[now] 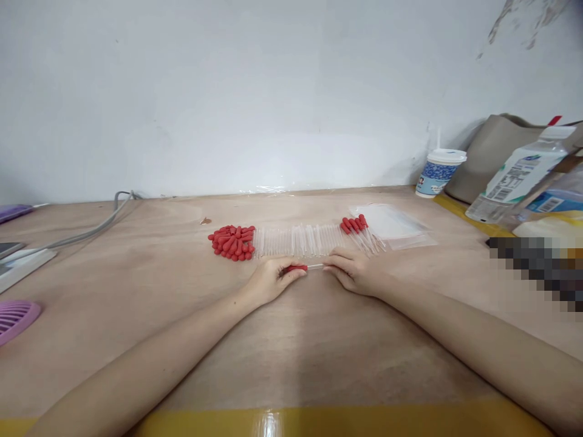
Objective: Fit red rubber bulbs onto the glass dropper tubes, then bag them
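Between thumb and fingers, my left hand [272,280] pinches a red rubber bulb [298,267], its open end toward the right. A clear dropper tube [315,266] runs from the bulb to my right hand [348,271], whose fingers grip its other end. How deep the tube sits in the bulb I cannot tell. Beyond my hands lies a row of loose clear tubes [296,240]. A heap of red bulbs [231,243] borders the row on the left. Several droppers with red bulbs fitted [354,224] lie at its right end.
Clear plastic bags [389,223] lie flat behind the fitted droppers. Farther right stand a paper cup with a straw [439,174], a tilted plastic bottle [520,176] and a grey bag-like container [478,155]. A grey cable [98,228] and a purple slotted object [17,320] are at left.
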